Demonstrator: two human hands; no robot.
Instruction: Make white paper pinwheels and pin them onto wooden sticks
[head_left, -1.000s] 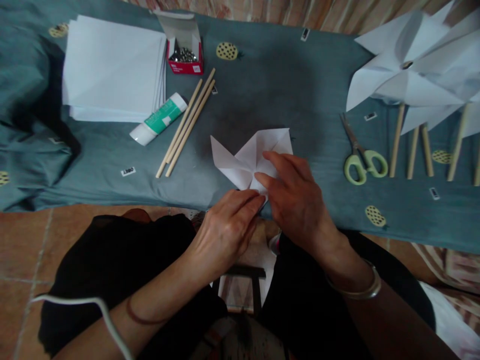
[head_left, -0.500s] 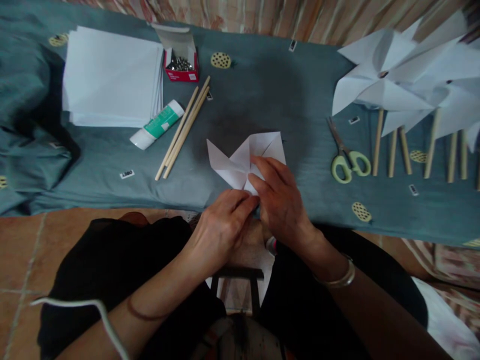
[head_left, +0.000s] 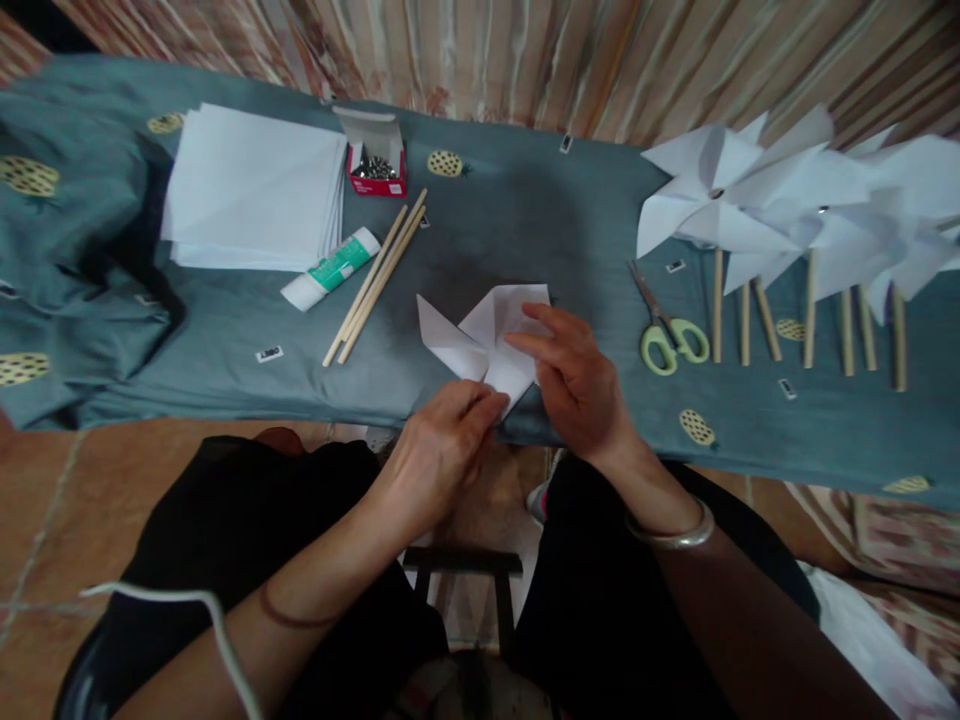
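White part-folded paper pinwheel (head_left: 480, 340) at the grey-green cloth-covered table (head_left: 592, 250)'s near edge, no stick seen fitted, left hand (head_left: 446, 425) pinching its near corner, right hand (head_left: 581, 375) fingers half-spread over it, finished-looking white paper pinwheels (head_left: 776, 190) with pale wooden sticks (head_left: 809, 315) toward right end.

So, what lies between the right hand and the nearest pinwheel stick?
In the head view, green-handled scissors lie between the right hand and that pinwheel stick.

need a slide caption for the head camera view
Left hand pinching folded white paper, right hand over its right side, with scissors and paper pinwheels further right.
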